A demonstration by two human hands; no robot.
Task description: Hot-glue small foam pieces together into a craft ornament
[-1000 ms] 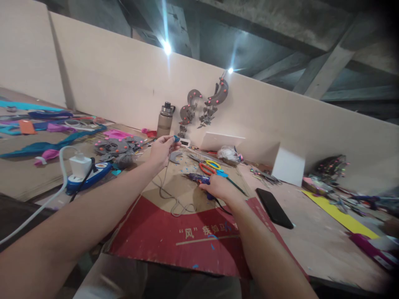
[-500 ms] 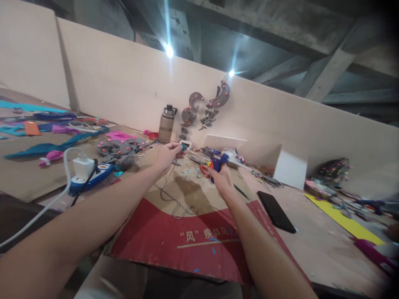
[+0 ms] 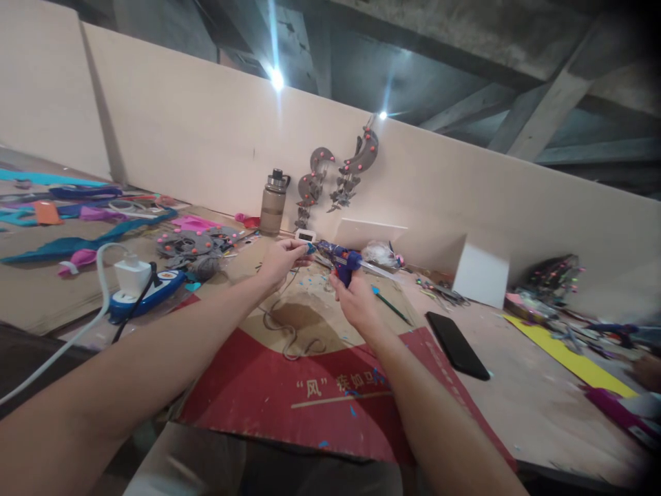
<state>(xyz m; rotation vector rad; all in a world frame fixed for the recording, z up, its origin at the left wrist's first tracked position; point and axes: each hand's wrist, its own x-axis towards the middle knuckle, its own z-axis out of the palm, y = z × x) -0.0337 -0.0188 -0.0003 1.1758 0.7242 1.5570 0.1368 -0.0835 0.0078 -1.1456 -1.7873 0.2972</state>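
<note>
Two hands: raised over the cardboard on the bench
Left hand: pinching a small blue piece
Right hand: gripping the glue gun, nozzle touching the piece

Both bare forearms stretched forward and converging, held above the bench. Left hand raised, palm turned inward, fingertips pinched together toward the right. Right hand just beside it, slightly lower, curled into a closed grip, knuckles facing the camera, wrist bent a little upward.
</note>
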